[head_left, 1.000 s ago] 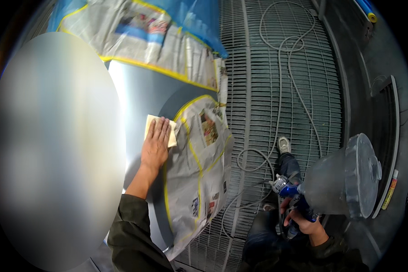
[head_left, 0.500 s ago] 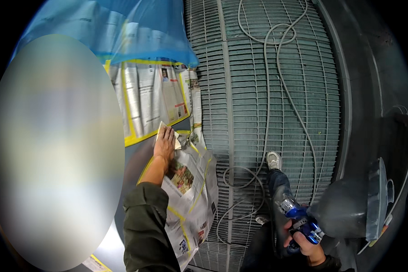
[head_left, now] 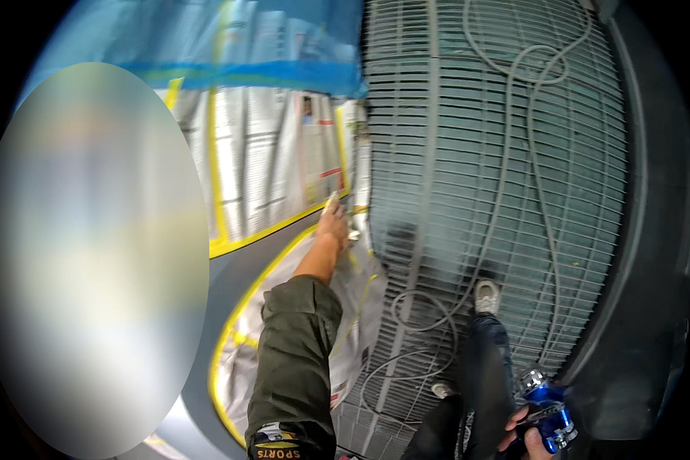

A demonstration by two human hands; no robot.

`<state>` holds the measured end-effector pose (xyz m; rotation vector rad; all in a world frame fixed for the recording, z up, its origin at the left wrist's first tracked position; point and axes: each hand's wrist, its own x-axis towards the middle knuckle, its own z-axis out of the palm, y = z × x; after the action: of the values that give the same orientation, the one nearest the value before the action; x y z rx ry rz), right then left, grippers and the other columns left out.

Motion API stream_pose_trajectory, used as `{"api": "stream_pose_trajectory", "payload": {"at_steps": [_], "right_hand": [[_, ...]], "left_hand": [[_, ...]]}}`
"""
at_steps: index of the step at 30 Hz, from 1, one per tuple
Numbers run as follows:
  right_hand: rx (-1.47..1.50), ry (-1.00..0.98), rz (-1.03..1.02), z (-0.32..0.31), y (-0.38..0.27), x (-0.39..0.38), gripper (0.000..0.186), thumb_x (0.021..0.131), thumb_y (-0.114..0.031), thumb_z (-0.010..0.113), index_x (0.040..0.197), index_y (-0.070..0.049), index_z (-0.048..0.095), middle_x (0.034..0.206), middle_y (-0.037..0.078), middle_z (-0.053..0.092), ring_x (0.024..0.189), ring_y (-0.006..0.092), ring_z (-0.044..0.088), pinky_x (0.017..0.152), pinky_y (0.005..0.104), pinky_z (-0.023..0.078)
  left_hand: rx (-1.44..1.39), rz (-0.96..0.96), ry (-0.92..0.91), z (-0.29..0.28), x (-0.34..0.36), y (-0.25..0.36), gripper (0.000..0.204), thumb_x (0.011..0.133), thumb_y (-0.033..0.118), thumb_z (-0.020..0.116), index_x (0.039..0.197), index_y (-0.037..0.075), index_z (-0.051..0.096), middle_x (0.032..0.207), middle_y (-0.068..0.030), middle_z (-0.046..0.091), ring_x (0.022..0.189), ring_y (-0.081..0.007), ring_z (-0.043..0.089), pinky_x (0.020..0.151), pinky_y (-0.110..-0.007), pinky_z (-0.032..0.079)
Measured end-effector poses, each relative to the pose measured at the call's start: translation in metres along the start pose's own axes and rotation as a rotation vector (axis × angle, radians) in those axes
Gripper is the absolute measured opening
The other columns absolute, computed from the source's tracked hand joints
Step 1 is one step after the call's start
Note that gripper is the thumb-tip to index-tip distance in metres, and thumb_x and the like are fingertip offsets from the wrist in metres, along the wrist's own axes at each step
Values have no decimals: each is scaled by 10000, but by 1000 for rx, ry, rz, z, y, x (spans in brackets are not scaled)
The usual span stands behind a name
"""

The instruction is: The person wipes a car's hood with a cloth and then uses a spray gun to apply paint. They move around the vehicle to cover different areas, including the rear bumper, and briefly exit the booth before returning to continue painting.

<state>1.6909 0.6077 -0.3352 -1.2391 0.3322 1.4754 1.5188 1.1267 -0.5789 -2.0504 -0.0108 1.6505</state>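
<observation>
Risks first. Left hand (head_left: 332, 228) reaches to where two masked areas nearly meet, a small pale folded cloth (head_left: 353, 236) showing at its edge and fingertips. A hard wipe there could catch a border of flat yellow masking tape (head_left: 217, 176) and lift it, baring what it covers. A slipping cloth could let fingers smear the smooth grey curved panel (head_left: 234, 280). Pale grey looped hose (head_left: 507, 138) lies over the dark metal floor grating (head_left: 583, 230), loops close to the white shoes (head_left: 487, 296); a step could snag it and jerk the blue-and-silver spray gun (head_left: 548, 418).

Grip: right hand (head_left: 533, 443) closed round the gun's handle, low at right, apart from the panel. Left: blurred; cannot tell if fingers pinch the cloth or lie flat on it.

Panel: even grey, dull, paler toward lower left; lies between creased printed newspaper (head_left: 268, 153) above and a wrinkled pale masking sheet (head_left: 358, 295) below, both taped yellow. Translucent blue plastic film (head_left: 299, 38) beyond. A blurred oval hides the far left.
</observation>
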Motion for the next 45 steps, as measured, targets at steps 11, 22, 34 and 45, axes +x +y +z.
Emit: {"api": "stream_pose_trajectory", "payload": {"at_steps": [11, 22, 34, 45], "right_hand": [[-76, -132, -186, 61, 14, -97, 371, 892, -277, 621, 1108, 15, 545, 991, 144, 594, 795, 205, 623, 586, 315, 539], [-44, -314, -489, 113, 87, -214, 846, 878, -215, 666, 1528, -115, 133, 1001, 151, 546, 837, 203, 567, 484, 310, 550], [-322, -497, -524, 152, 187, -330, 900, 852, -242, 716, 1525, -129, 129, 1032, 140, 560, 875, 219, 577, 532, 303, 552], [-659, -541, -613, 166, 216, -378, 858, 845, -319, 706, 1487, -88, 186, 1027, 131, 549, 877, 192, 588, 529, 312, 583]], "left_hand": [[-88, -11, 453, -1, -360, -86, 492, 890, 303, 457, 1342, 125, 535, 1453, -42, 457, 1412, -200, 309, 1202, -486, 85], [-504, -433, 645, 95, -601, 76, 703, 840, 327, 620, 1454, 112, 354, 1561, -65, 259, 1455, -254, 189, 1195, -479, 125], [-966, -838, 568, 320, -758, 435, 726, 771, 191, 619, 1454, 169, 376, 1544, -60, 307, 1438, -271, 245, 1165, -541, 151], [-856, -1278, 1197, 255, -674, 274, 588, 825, 175, 561, 1403, 183, 453, 1528, -48, 333, 1435, -228, 257, 1187, -502, 166]]}}
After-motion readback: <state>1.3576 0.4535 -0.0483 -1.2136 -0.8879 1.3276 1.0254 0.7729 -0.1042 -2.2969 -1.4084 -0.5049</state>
